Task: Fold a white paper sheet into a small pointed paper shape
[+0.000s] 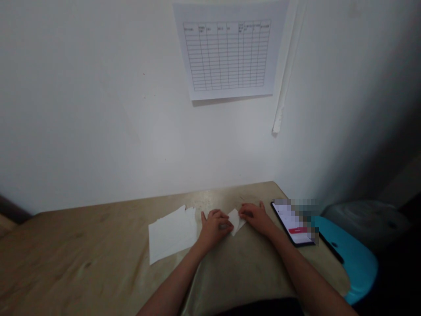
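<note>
Between my hands, just above or on the tabletop, is a small folded piece of white paper (234,221). The fingers of my left hand (215,226) pinch its left edge. My right hand (255,216) grips the opposite edge with thumb and fingertips, and part of the paper is hidden behind the fingers. To the left of my left hand lies a larger white sheet of paper (173,235) with a ragged, torn upper edge, flat on the table.
The brown-covered table (98,245) meets a white wall. A phone (294,221) with its screen lit lies right of my right arm. A dark pen-like stick (332,248) lies at the right edge, beside a turquoise stool or chair (360,263). A printed grid sheet (230,57) hangs on the wall.
</note>
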Available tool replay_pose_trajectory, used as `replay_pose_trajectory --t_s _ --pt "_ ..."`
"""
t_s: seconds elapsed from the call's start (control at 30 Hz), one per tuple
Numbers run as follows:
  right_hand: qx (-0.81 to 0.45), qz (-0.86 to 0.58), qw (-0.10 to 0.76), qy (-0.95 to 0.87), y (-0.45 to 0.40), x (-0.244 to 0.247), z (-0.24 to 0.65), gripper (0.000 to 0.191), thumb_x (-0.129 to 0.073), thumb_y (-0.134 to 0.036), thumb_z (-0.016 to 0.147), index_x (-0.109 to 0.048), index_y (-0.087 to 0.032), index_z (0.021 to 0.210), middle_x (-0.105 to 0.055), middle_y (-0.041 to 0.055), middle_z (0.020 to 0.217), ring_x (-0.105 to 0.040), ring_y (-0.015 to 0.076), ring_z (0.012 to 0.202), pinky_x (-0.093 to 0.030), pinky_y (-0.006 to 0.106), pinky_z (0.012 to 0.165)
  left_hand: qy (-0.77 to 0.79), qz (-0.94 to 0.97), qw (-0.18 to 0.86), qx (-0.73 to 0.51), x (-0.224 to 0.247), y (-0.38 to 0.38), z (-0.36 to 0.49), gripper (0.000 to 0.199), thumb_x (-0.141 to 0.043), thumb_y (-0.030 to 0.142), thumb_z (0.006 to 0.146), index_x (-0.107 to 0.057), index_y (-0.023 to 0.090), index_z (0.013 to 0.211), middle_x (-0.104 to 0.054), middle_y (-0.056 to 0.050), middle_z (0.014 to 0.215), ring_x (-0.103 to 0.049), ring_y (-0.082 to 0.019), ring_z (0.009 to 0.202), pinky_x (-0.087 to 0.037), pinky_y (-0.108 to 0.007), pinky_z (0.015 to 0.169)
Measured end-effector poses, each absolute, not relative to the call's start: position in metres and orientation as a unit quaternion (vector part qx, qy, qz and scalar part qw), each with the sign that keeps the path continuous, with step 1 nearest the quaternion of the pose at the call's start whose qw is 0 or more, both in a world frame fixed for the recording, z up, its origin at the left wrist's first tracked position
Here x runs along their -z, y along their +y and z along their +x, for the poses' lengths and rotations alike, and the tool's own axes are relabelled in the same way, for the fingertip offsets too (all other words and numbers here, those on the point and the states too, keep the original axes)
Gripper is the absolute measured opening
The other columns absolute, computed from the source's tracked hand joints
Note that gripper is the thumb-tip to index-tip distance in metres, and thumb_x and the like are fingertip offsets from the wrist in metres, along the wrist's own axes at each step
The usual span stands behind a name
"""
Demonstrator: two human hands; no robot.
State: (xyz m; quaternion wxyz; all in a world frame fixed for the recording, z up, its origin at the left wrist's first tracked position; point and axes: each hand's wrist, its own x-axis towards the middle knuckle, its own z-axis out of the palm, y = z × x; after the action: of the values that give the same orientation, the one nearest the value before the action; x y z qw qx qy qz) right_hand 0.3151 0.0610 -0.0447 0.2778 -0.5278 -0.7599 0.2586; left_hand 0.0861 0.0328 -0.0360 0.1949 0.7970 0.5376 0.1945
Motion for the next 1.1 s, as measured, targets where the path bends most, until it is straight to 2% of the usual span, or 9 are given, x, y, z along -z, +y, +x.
replay_pose_trajectory --t_s 0.1,0.27,0.53,0.73,0.97,1.1 --pt "-0.275 -0.519 0.275 -0.761 0.064 0.044 0.320 0.019 -0.058 -0.033 0.088 -0.074 -0.029 0.095 -0.071 0.0051 0.117 -0.053 0.0288 0.127 0.007 0.067 0.114 0.530 0.801 0.196 -0.198 0.036 0.031 0.086 0.008 -0.073 0.038 0.082 -0.078 0.040 0.088 -0.069 0.001 0.113 -0.047 -0.030 0.127 0.000 -0.077 0.110" --pt "-0.271 -0.514 0.243 -0.777 0.065 0.043 0.320 0.018 -0.058 -0.034 0.088 -0.076 -0.030 0.091 -0.070 0.0044 0.120 -0.048 0.0289 0.130 0.007 0.067 0.113 0.537 0.798 0.188 -0.201 0.036 0.028 0.089 0.009 -0.077 0.036 0.078 -0.077 0.037 0.087 -0.068 0.000 0.110 -0.048 -0.030 0.126 0.000 -0.077 0.110" --pt "-0.277 -0.499 0.235 -0.787 0.066 0.044 0.322 0.017 -0.061 -0.039 0.089 -0.076 -0.031 0.086 -0.068 0.0017 0.118 -0.047 0.0272 0.128 0.010 0.066 0.114 0.540 0.800 0.186 -0.183 0.030 0.025 0.092 0.026 -0.081 0.048 0.071 -0.075 0.036 0.093 -0.065 -0.001 0.117 -0.044 -0.033 0.130 0.000 -0.078 0.110" --pt "-0.290 -0.478 0.217 -0.800 0.066 0.039 0.329 0.017 -0.064 -0.044 0.087 -0.077 -0.033 0.088 -0.064 0.0016 0.127 -0.043 0.0279 0.132 0.008 0.063 0.116 0.540 0.800 0.192 -0.178 0.031 0.027 0.090 0.021 -0.080 0.045 0.074 -0.074 0.037 0.093 -0.064 0.001 0.121 -0.042 -0.033 0.131 0.001 -0.079 0.109" --pt "-0.250 -0.516 0.229 -0.787 0.064 0.046 0.321 0.012 -0.065 -0.036 0.086 -0.075 -0.029 0.084 -0.065 0.0018 0.124 -0.044 0.0272 0.131 0.005 0.065 0.115 0.536 0.803 0.188 -0.179 0.034 0.028 0.089 0.021 -0.080 0.044 0.074 -0.074 0.038 0.093 -0.063 0.002 0.122 -0.041 -0.033 0.131 0.001 -0.079 0.109" --pt "-0.227 -0.550 0.249 -0.764 0.062 0.048 0.309 0.011 -0.068 -0.033 0.084 -0.074 -0.027 0.078 -0.066 0.0021 0.118 -0.047 0.0253 0.126 0.000 0.062 0.117 0.535 0.805 0.186 -0.176 0.034 0.027 0.089 0.023 -0.079 0.042 0.074 -0.074 0.037 0.096 -0.062 -0.001 0.124 -0.040 -0.033 0.132 0.002 -0.077 0.110"
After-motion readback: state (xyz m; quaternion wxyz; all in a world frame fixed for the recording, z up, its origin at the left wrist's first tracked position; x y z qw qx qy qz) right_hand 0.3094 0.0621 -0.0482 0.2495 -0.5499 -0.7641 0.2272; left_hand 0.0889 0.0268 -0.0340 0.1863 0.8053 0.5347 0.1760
